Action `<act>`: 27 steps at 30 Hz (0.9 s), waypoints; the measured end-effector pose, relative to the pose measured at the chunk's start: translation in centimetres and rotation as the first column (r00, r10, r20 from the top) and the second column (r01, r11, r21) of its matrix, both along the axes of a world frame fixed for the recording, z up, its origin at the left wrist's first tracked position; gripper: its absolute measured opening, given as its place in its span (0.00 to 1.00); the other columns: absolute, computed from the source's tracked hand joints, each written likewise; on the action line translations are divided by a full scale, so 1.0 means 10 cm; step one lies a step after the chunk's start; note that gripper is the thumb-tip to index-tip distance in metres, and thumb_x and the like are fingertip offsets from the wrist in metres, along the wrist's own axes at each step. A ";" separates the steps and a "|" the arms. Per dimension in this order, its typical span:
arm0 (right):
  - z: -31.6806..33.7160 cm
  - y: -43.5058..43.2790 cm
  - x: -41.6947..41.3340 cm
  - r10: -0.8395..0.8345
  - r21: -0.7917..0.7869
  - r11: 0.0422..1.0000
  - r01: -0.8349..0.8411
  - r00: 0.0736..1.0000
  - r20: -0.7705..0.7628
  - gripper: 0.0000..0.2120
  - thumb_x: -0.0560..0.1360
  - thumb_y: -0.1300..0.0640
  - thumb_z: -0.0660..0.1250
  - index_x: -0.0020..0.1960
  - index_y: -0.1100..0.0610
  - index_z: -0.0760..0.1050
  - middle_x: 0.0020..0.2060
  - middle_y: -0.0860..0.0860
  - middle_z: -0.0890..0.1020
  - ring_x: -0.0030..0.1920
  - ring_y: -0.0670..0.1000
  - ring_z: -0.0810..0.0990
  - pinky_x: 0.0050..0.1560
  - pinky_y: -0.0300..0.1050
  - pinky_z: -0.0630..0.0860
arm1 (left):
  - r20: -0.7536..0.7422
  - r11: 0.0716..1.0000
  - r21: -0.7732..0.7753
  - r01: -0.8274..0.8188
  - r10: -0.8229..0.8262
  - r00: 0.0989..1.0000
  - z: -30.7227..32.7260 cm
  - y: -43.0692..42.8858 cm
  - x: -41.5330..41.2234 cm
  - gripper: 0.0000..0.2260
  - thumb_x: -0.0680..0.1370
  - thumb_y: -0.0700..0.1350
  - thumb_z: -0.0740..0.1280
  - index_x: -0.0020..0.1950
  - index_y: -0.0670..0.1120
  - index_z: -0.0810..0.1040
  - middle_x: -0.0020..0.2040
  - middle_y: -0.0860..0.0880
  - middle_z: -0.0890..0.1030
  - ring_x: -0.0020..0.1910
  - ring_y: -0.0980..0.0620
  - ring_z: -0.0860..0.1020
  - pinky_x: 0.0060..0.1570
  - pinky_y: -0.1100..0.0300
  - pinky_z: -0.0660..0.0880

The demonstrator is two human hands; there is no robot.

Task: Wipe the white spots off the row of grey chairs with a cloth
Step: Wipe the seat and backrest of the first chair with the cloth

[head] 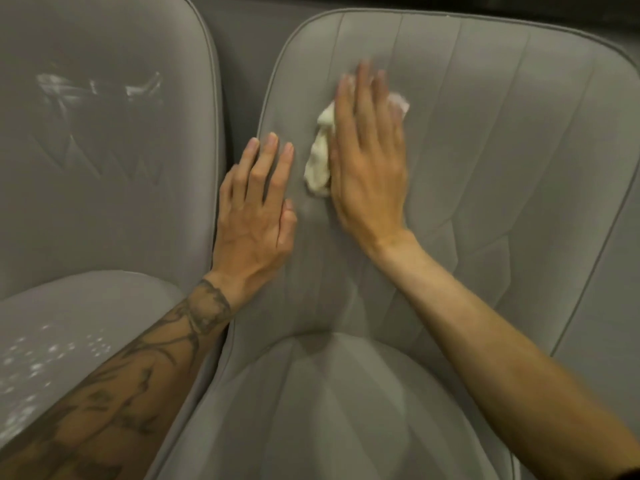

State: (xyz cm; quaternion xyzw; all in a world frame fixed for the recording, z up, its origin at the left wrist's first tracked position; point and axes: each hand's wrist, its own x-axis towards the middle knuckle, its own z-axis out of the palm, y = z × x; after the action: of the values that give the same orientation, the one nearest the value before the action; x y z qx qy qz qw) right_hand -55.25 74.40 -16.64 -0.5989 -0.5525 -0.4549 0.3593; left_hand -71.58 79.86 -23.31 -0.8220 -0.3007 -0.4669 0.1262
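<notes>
A crumpled cream-white cloth lies against the backrest of a grey upholstered chair, on the left part of the padded back, above its middle. The right hand covers most of it, palm down, fingers straight and close together, pressing the cloth onto the fabric rather than clutching it. A long fold of the cloth sticks out along the thumb side of the hand, and a smaller corner shows past the little finger. The fingertips are blurred.

Just to the left, the left hand rests on the same backrest near its piped left edge. Its fingers are stretched out and slightly spread, and it holds nothing. It is near the cloth's lower fold but apart from it. The left forearm bears dark tattoos. The right forearm is bare and crosses the backrest's stitched panels.

The fabric around both hands looks plain grey from where I stand, as does the rounded seat cushion below them.

The neighbouring grey chair stands close on the left, with only a narrow gap between the two backs. White smears streak the upper part of its backrest. A scatter of small white spots dots its seat, running up to the tattooed forearm that crosses in front.
</notes>
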 end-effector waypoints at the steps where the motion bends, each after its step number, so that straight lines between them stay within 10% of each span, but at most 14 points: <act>1: -0.25 -0.07 -0.07 0.044 -0.061 0.997 -0.044 0.999 0.003 0.24 0.89 0.53 0.49 0.81 0.63 0.60 0.81 0.63 0.61 0.82 0.62 0.57 0.84 0.57 0.52 | -0.008 1.000 -0.016 0.007 -0.007 1.000 -0.01 -0.02 -0.03 0.32 0.82 0.45 0.59 0.86 0.45 0.56 0.86 0.44 0.57 0.86 0.44 0.54 0.81 0.40 0.59; 7: -1.34 -0.49 -0.35 0.123 -0.301 0.947 -0.111 0.992 0.021 0.25 0.85 0.61 0.60 0.81 0.59 0.61 0.81 0.59 0.61 0.83 0.58 0.56 0.82 0.56 0.59 | -0.059 0.990 -0.142 0.026 -0.035 0.998 -0.25 -0.32 -0.37 0.30 0.83 0.45 0.56 0.85 0.42 0.58 0.86 0.46 0.57 0.86 0.47 0.56 0.84 0.43 0.54; 15: 0.09 0.13 -0.23 0.098 0.027 0.995 -0.095 0.986 -0.137 0.24 0.88 0.53 0.50 0.80 0.63 0.63 0.79 0.64 0.64 0.81 0.64 0.60 0.83 0.59 0.54 | -0.185 0.973 -0.222 -0.069 0.028 0.982 -0.82 -0.69 -0.70 0.31 0.82 0.43 0.60 0.86 0.41 0.57 0.86 0.44 0.56 0.85 0.45 0.58 0.82 0.41 0.59; 21: -1.28 -0.28 -0.77 0.285 -0.304 0.902 -0.306 0.952 -0.111 0.24 0.88 0.52 0.54 0.82 0.58 0.61 0.82 0.58 0.60 0.84 0.58 0.52 0.83 0.59 0.54 | -0.223 0.953 -0.288 -0.089 0.023 0.975 -1.16 -0.84 -0.91 0.31 0.83 0.44 0.58 0.86 0.41 0.56 0.87 0.46 0.55 0.85 0.48 0.57 0.83 0.45 0.58; 27: -1.33 -0.21 -0.67 0.313 -0.235 0.927 -0.291 0.948 0.059 0.21 0.87 0.56 0.62 0.79 0.53 0.68 0.80 0.56 0.67 0.81 0.57 0.62 0.80 0.56 0.63 | -0.280 0.913 -0.397 -0.089 -0.029 0.960 -1.32 -1.10 -1.14 0.29 0.83 0.44 0.56 0.85 0.41 0.61 0.86 0.47 0.58 0.84 0.49 0.60 0.82 0.46 0.60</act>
State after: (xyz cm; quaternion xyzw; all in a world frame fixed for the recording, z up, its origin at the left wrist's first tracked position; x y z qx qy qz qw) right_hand -61.91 72.25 -29.90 -0.5206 -0.7023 -0.3572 0.3287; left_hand -83.01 68.85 -36.49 -0.8831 -0.3828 -0.2713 0.0013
